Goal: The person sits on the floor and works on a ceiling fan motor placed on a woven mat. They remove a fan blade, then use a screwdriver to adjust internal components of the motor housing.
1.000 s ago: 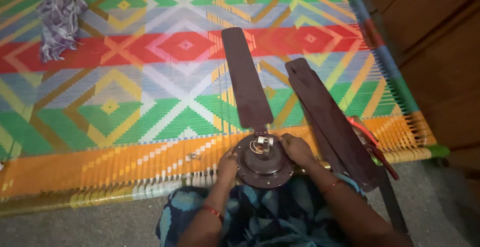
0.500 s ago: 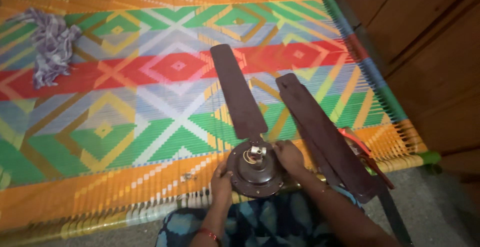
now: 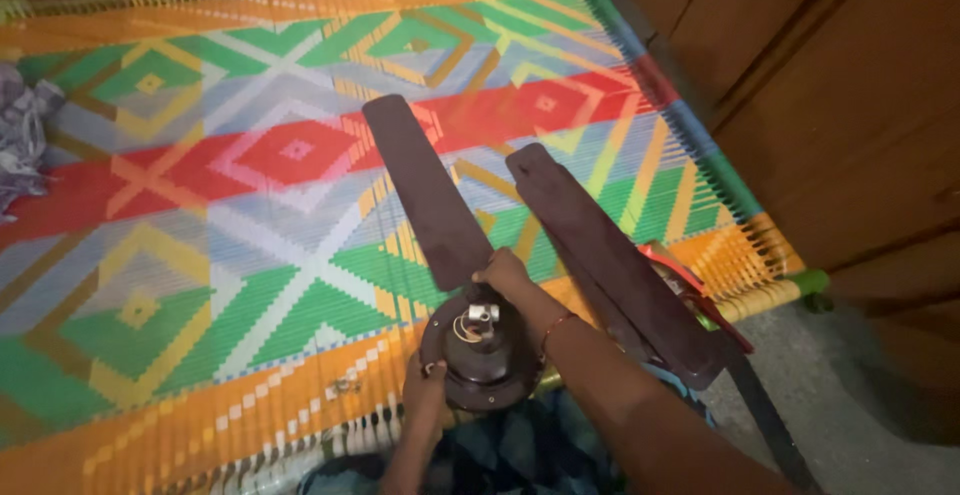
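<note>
A dark brown ceiling fan motor (image 3: 485,355) rests at the near edge of a woven cot, its shaft and wires facing up. One brown blade (image 3: 425,190) runs from the motor out over the cot. My left hand (image 3: 425,395) grips the motor's lower left rim. My right hand (image 3: 503,273) rests on the base of that blade, where it meets the motor. A second, loose blade (image 3: 600,255) lies to the right, apart from the motor.
The cot's weave (image 3: 250,205) is striped in orange, green, red and blue. A grey cloth (image 3: 20,140) lies at its far left. Red-handled pliers (image 3: 700,295) lie under the loose blade. Wooden doors (image 3: 850,105) stand on the right, above a grey floor (image 3: 860,425).
My right hand has moved from the motor's right rim up to the base of the attached blade. The view has shifted so the cot sits lower and further left.
</note>
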